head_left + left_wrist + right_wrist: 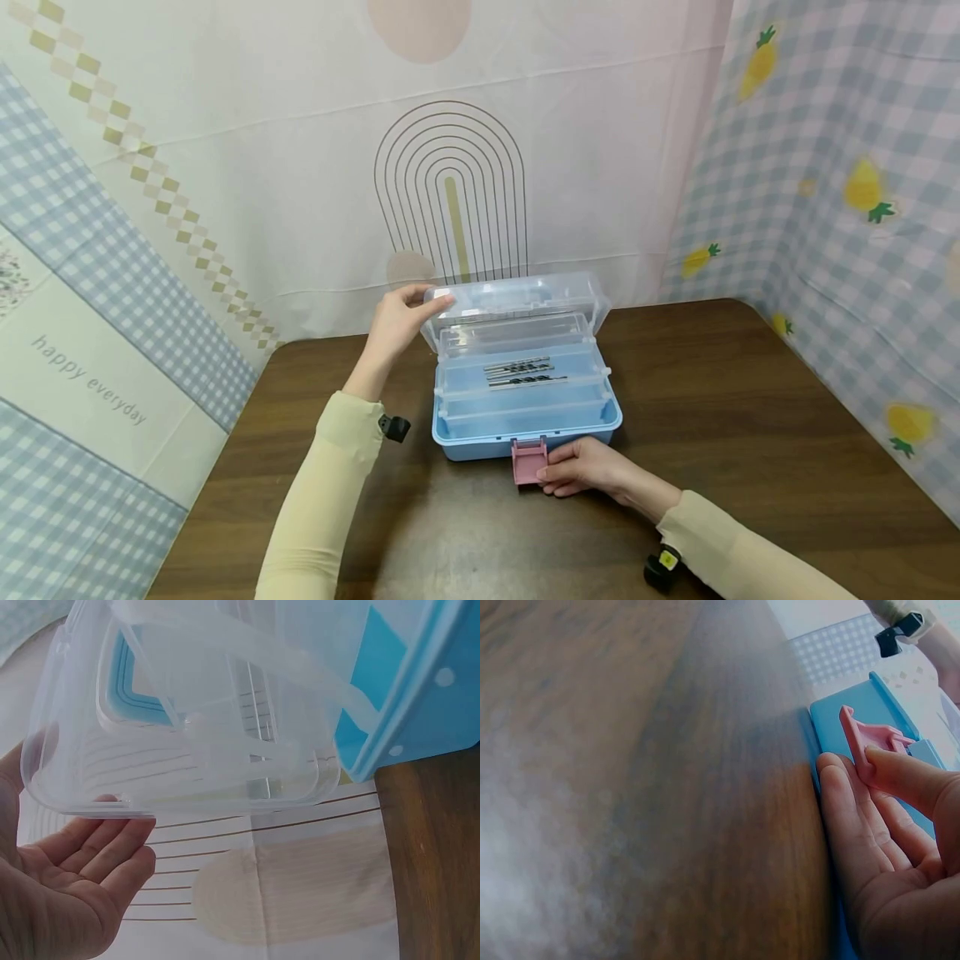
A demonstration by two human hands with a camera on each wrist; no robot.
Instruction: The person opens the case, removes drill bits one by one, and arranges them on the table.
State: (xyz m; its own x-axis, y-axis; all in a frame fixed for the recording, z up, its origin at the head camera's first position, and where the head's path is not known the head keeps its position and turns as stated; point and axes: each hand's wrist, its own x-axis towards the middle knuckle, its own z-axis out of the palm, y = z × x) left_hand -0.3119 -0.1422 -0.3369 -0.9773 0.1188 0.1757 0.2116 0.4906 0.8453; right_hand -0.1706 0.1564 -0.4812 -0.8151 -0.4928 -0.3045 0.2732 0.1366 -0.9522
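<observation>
A light-blue toolbox (465,452) stands on the table with its clear lid (525,293) raised and tilted back. My left hand (402,321) holds the lid's left edge, thumb on the near side and fingers behind; the left wrist view shows the fingers (112,851) along the rim. Down at the box's front, the right hand (585,468) pinches the pink latch (530,463), which hangs flipped open. In the right wrist view the thumb (907,776) presses the latch's edge. Several drill bits (525,372) lie in the clear upper tray (577,392) inside.
The brown wooden table (720,400) carries the box near its back edge. Behind it hangs a pale printed cloth (300,192), with checked cloth (832,125) along the right side. Each wrist wears a small black camera (394,428).
</observation>
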